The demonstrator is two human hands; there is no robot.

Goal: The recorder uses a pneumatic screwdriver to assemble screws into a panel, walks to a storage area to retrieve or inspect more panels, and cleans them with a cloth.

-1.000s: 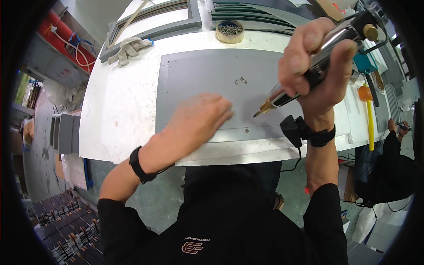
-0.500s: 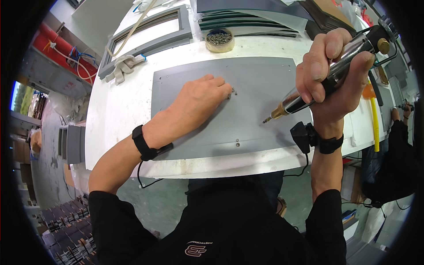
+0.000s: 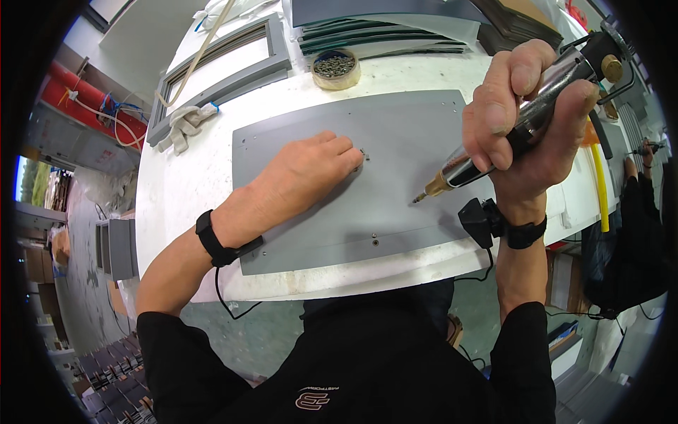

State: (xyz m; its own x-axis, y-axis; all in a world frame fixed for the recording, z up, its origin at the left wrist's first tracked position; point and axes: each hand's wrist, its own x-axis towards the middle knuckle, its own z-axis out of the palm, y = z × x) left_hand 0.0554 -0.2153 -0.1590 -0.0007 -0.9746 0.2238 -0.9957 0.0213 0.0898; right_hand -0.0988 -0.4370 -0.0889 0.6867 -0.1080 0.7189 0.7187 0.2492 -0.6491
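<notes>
A flat grey panel (image 3: pixel 318 247) lies on the white tabletop before me. My left hand (image 3: pixel 307 166) rests over its middle with the fingers pinched together. Right at those fingertips are a few small loose screws (image 3: pixel 365 155); whether one is between the fingers is hidden. My right hand (image 3: pixel 533 169) is wrapped round a silver power screwdriver (image 3: pixel 459 168) with a brass-coloured nose. Its bit points down and left, just above the panel, to the right of my left hand. Toward the panel's near edge sits a small round fastener (image 3: pixel 376 242).
Beyond the panel stands a round tub of screws (image 3: pixel 335 69), with a stack of dark-edged sheets (image 3: pixel 381 39) behind. A grey frame (image 3: pixel 279 60) and a work glove (image 3: pixel 185 127) lie at the far left. A yellow handle (image 3: pixel 600 187) and another person (image 3: pixel 628 247) are at right.
The whole view has shifted a little. The screwdriver tip and my left hand appear slightly farther left in the picture. Both hands keep the same grip.
</notes>
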